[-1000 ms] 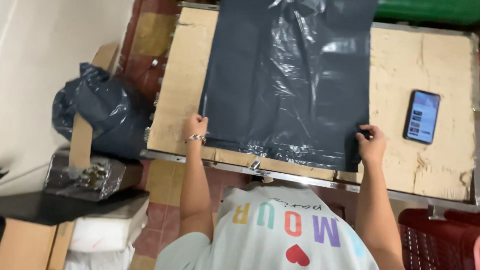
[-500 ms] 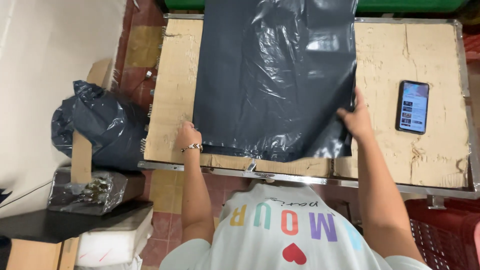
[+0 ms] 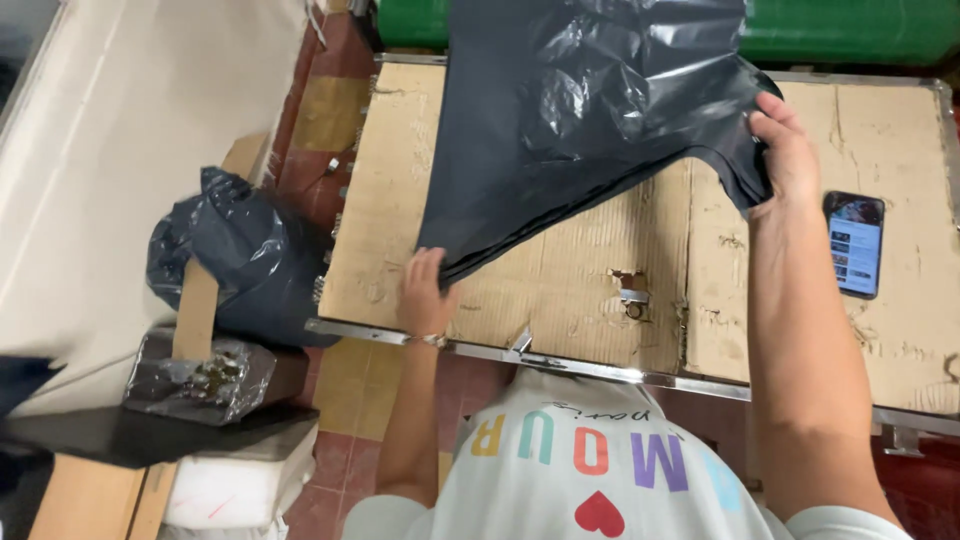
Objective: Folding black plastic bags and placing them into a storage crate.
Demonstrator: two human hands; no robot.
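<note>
Presently, item: stack of dark grey plastic sheets [image 3: 590, 110], on a cardboard-topped work table [image 3: 590, 290]. Left hand [image 3: 428, 290]: fingers pinching the stack's near left corner, pressed to the cardboard. Right hand [image 3: 785, 150]: fingers clenched on the near right corner, raised off the board. Progress, judged: right side lifted and drawn inward, left side still flat; a fold looks begun, not finished. Right of the right-hand fingers: phone [image 3: 856, 243], screen lit. Left of the left-hand fingers: tied dark bag [image 3: 235, 255]. Obscured: far edge of the sheets cut off; sheet count unreadable.
</note>
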